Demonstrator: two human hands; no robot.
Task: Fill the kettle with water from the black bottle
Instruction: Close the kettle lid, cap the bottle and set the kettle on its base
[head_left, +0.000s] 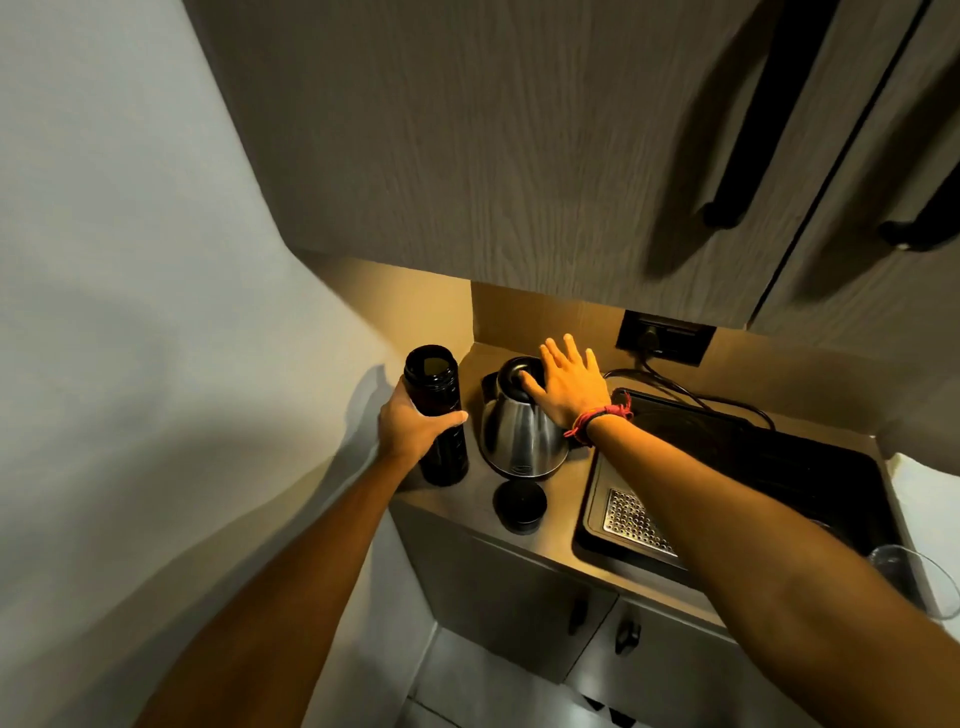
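Two hands at work around the kettle (522, 431), which stands on the counter (563, 540) near the back wall. Left hand (415, 423) is wrapped around the black bottle (436, 415), upright just left of the kettle, mouth uncapped; its cap (519, 506) lies in front of the kettle. Right hand (563, 384) rests spread on the kettle lid (519, 375), fingers unclenched, gripping nothing. Likely step: lid opening. Advise getting it fully clear before tipping the bottle, then pouring slowly to avoid spills beside the sink (769, 467).
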